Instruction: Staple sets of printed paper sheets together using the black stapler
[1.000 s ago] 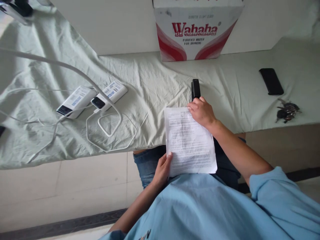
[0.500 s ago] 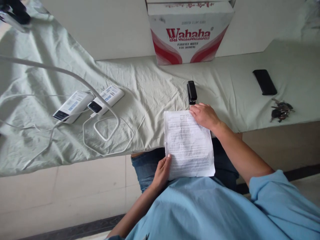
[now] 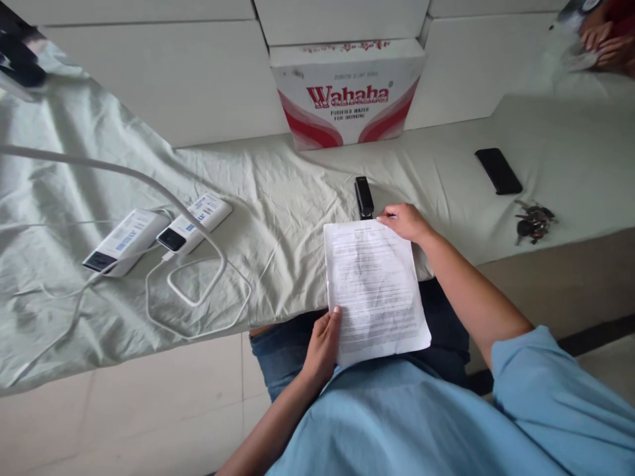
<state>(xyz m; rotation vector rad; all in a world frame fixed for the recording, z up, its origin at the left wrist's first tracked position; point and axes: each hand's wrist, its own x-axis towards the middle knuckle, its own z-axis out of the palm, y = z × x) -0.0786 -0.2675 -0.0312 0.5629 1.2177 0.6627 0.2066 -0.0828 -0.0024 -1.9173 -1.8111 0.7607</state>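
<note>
Printed paper sheets [image 3: 376, 291] lie partly on the cloth-covered table and reach over its front edge towards my lap. My left hand [image 3: 323, 340] grips their lower left edge, thumb on top and the other fingers underneath. At the top right corner, my right hand [image 3: 403, 221] pinches the paper between thumb and fingers. A black stapler [image 3: 364, 197] stands on the cloth just beyond the top edge of the sheets, left of my right hand and apart from it. How many sheets there are I cannot tell.
A white and red Wahaha carton [image 3: 350, 96] stands behind the stapler. Two white power banks [image 3: 129, 241] with looping white cables [image 3: 221, 264] lie at left. To the right are a black phone [image 3: 499, 170] and a bunch of keys [image 3: 536, 221]. Another person's hands [image 3: 602, 43] show at top right.
The view has shifted, bringing another person's hands into sight at top right. My right hand has shifted slightly away from the stapler along the paper's top edge. Both hands still hold the sheets.
</note>
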